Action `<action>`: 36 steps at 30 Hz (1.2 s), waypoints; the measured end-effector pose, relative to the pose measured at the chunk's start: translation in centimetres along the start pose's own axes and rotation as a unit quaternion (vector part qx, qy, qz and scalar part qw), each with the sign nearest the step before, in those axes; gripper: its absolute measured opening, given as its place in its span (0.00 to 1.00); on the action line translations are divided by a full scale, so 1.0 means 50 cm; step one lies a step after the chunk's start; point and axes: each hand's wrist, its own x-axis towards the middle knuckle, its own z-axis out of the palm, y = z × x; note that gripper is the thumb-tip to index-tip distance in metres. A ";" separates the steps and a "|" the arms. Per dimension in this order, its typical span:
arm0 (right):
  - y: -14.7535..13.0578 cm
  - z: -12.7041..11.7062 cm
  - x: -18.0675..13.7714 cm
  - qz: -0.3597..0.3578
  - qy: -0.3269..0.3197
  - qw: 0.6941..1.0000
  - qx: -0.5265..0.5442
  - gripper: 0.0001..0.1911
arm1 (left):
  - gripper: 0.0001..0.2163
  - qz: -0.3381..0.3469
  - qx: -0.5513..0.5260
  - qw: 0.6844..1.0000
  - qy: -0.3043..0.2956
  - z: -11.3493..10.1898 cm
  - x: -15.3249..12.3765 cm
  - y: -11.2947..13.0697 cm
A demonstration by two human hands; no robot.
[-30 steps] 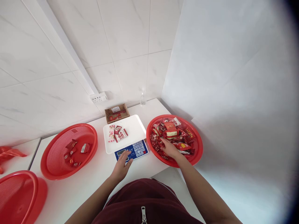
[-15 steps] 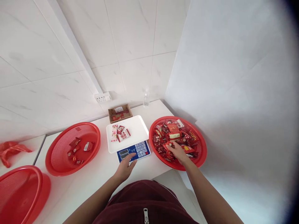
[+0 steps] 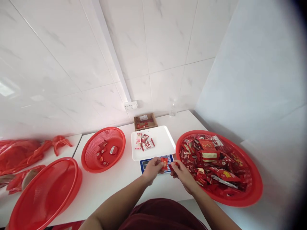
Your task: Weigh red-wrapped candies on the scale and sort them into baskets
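Observation:
My left hand [image 3: 153, 167] pinches a small red sweet packet [image 3: 164, 163] over the blue keypad of the scale [image 3: 168, 159]. My right hand [image 3: 180, 171] is right beside it, fingers closed on a small red piece at the packet's right side. The scale's white tray [image 3: 163, 142] carries a few red and pink packets [image 3: 145, 142]. Just right of my hands stands a large red basket [image 3: 249, 191] heaped with red wrapped sweets.
A smaller red basket [image 3: 92, 159] with a few packets sits left of the scale. An upturned red basket [image 3: 45, 195] and red plastic bags [image 3: 26, 153] lie at the far left. A cardboard box [image 3: 145, 121], a clear bottle [image 3: 172, 109] and a wall socket [image 3: 130, 105] are at the back.
My right hand left the full basket with a packet and came to the scale's keypad. My left hand rose from the table and took hold of the packet. The camera turned left.

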 end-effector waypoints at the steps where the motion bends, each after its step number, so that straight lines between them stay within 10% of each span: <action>1: 0.001 -0.004 0.004 0.007 0.008 1.000 -0.001 0.23 | 0.19 0.000 -0.011 0.999 0.030 -0.015 0.009 0.005; 14: 0.007 -0.084 0.009 0.010 0.103 0.992 -0.078 0.18 | 0.12 0.005 0.009 0.975 0.221 -0.164 0.078 0.036; 18: 0.019 -0.170 0.003 -0.002 0.161 0.955 -0.248 0.16 | 0.11 -0.006 0.020 0.974 0.224 -0.171 0.079 0.032; 23: 0.048 -0.243 0.014 0.055 0.079 0.866 -0.491 0.11 | 0.21 -0.026 0.044 0.974 0.223 -0.167 0.072 0.037; 32: 0.075 -0.209 0.134 0.032 0.122 0.861 -0.493 0.35 | 0.30 -0.004 0.195 0.964 0.183 -0.144 0.034 0.037; 36: 0.077 -0.223 0.135 0.025 0.105 0.877 -0.469 0.30 | 0.30 0.000 0.177 0.973 0.148 -0.142 0.016 0.024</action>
